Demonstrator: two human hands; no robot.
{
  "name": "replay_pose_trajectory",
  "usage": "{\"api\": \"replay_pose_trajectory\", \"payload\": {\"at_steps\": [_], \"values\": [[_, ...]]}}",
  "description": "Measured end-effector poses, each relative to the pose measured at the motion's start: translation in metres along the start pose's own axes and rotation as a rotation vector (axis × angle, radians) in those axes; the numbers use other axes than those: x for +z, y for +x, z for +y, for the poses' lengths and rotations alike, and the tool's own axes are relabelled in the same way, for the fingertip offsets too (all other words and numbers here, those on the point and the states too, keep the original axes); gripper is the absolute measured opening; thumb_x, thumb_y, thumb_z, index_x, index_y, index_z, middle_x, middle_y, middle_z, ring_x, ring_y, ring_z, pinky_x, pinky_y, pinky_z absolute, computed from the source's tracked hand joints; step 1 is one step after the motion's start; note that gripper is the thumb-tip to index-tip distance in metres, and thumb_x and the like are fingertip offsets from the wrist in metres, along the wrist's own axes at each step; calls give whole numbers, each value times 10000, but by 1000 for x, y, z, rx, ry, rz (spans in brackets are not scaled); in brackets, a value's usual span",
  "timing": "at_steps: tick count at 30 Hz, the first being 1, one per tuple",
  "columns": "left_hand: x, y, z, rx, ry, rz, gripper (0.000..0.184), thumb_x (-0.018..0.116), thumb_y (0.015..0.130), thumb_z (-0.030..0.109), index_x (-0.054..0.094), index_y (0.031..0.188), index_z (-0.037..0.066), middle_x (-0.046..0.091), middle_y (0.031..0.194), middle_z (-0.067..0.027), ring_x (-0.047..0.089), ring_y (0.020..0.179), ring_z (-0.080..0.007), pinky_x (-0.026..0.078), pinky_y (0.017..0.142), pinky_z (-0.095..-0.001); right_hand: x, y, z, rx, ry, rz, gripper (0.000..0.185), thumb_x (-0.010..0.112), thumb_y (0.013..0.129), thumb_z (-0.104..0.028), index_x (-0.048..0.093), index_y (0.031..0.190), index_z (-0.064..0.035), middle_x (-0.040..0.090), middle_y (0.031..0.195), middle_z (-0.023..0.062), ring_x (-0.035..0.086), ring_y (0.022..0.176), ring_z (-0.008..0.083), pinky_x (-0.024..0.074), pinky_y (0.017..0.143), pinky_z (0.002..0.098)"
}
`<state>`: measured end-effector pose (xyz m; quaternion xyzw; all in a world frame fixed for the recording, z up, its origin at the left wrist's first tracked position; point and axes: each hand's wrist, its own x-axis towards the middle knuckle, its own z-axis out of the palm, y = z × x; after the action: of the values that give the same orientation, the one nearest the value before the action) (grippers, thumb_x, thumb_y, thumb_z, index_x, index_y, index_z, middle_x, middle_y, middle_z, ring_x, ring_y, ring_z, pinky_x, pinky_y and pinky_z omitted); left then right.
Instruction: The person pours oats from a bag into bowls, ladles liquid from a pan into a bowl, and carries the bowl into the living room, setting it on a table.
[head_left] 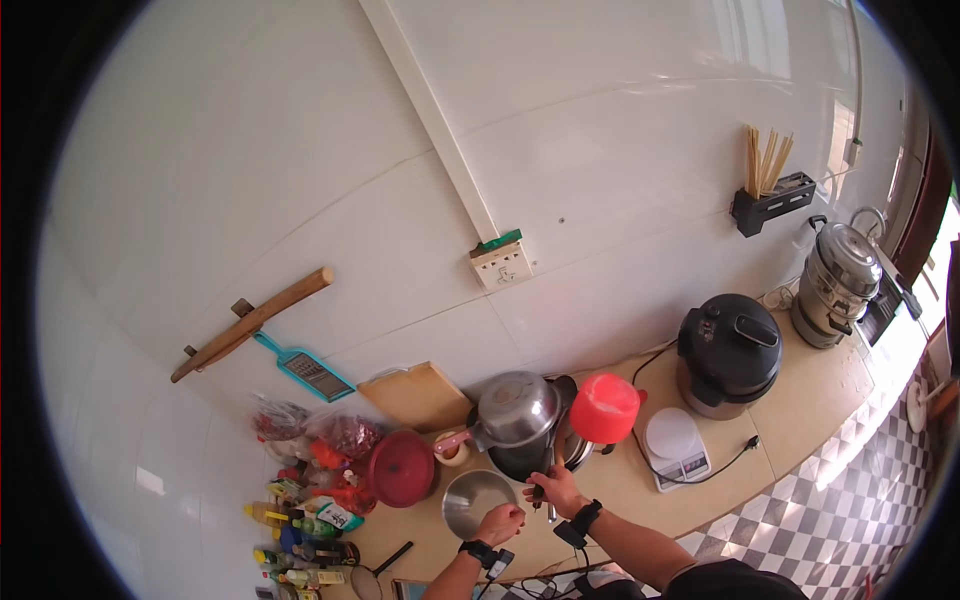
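My left hand [500,523] is closed at the near right rim of a steel bowl [464,504]; what its fingers hold, if anything, cannot be made out. To its right, my right hand [560,489] is closed around a slim utensil with a dark handle [538,491]; its exact kind is unclear. Just beyond that hand stands a red plastic container [604,408], above steel cookware that it partly hides. A steel pot [517,408] with a pinkish handle lies upside down on a dark pan behind the bowl. Both wrists wear black straps with small devices.
A dark red basin [402,469], bagged goods and several bottles [318,552] crowd the left. Rightward are a white kitchen scale [672,436], a black pressure cooker [729,355] and a steamer [842,270]. A cutting board [415,396] leans on the wall. A small strainer [367,581] lies in front.
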<state>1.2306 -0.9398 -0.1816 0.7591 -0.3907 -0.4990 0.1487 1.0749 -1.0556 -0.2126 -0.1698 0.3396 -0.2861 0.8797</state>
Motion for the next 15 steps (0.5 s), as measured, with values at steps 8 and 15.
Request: {"api": "replay_pose_trajectory", "payload": {"at_steps": [8, 15], "values": [[-46, -35, -48, 43, -40, 10, 278, 608, 953, 243, 672, 1104, 18, 721, 922, -86, 700, 788, -170, 554, 724, -308, 13, -10, 3, -340, -550, 303, 335, 619, 954, -87, 334, 1071, 42, 638, 781, 155, 700, 560, 248, 596, 446, 360], [-86, -118, -151, -101, -231, 229, 257, 619, 978, 187, 643, 1153, 2, 718, 959, -102, 697, 807, -170, 560, 717, -295, 0, -23, 6, -533, -722, 354, 301, 627, 958, -103, 383, 1062, 38, 653, 699, 138, 696, 526, 234, 553, 428, 352]]}}
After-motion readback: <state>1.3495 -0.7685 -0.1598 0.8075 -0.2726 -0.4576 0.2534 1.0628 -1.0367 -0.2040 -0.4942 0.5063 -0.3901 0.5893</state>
